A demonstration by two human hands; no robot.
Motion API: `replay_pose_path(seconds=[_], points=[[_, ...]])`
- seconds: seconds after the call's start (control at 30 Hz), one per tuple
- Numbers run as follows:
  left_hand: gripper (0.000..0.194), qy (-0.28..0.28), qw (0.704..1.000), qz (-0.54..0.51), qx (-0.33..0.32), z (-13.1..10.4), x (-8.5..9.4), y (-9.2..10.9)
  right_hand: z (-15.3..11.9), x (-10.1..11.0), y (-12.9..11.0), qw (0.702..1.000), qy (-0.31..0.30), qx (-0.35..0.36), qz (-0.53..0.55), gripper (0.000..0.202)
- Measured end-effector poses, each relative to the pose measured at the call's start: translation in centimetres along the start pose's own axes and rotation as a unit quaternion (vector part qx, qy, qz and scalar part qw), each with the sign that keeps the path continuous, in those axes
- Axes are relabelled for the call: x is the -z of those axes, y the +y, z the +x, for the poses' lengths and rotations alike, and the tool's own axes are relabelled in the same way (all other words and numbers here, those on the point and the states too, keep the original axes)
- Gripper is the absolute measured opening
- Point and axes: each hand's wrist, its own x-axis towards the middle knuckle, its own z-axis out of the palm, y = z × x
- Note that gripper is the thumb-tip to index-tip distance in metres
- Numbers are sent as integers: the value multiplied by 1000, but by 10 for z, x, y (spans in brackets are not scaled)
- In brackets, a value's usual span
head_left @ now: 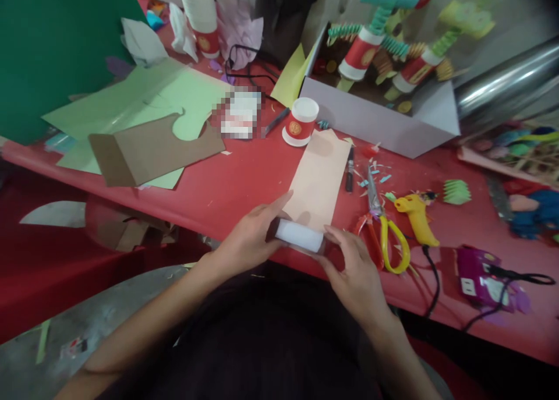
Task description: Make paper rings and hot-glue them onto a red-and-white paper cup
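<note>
Between both hands, low over the table's front edge, is a small oblong piece point(299, 237), white in the middle and dark at its ends; its kind is unclear. My left hand point(253, 234) grips the left end, fingers partly hidden behind it. At the right end, my right hand point(351, 257) pinches it between thumb and fingers. Just beyond lies a long cream paper strip point(321, 176), with a red and white paper cup point(302, 119) past its far end. Scissors with red and yellow handles point(384, 231) rest right of my right hand.
A yellow glue gun point(417, 218), a purple box point(483, 278) and black cords lie to the right. Behind, a white box point(375, 117) holds paper-cup figures. Bent brown cardboard point(152, 149) and green sheets point(174, 82) cover the left. A black pen point(350, 170) lies beside the strip.
</note>
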Motion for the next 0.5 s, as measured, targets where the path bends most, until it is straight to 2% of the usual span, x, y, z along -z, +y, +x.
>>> replay_pose_path(seconds=[0.3,0.5], points=[[84,5,1000,6,-16,-2,-1,-2,2,5,-3,1000,-4,3,-10,46],[82,-16,1000,24,-2,0,3,-2,1,9,-4,1000,1,-18,7,52]])
